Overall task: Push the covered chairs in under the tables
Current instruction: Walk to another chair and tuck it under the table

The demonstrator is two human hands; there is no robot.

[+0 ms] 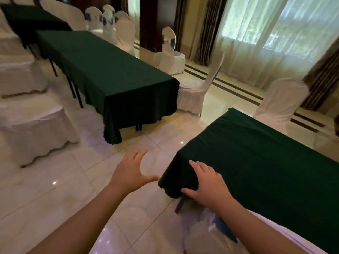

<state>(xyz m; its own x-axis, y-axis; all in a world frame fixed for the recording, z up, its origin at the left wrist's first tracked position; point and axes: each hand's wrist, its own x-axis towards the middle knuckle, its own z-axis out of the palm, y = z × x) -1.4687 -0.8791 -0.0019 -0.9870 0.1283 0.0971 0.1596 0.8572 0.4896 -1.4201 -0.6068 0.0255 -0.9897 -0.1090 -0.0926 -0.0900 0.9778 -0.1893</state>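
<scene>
Now the person stands at the corner of a near table (266, 171) covered in dark green cloth. The right hand (205, 184) lies flat on that corner, fingers straight and spread, thumb down on the hanging cloth, gripping nothing. The left hand (132, 173) hovers over the tiled floor (64, 189), fingers spread and relaxed, holding nothing.

I count three green tables: the near one, a long one (102, 70) in the middle of the room, and a third (27, 17) at the far left, cut off by the edge. White-covered chairs are many. Two (34, 129) stand at the left, apart from the long table, only partly in view. One (200, 87) sits at the far end of the long table, just beside it. One (282, 101) stands behind the near table, and another (172, 52) near the dark pillar. A group (113, 21) far behind is too blurred to count. Under the right forearm, a chair (205, 233) with a blue sash is mostly hidden, close to the near table.
</scene>
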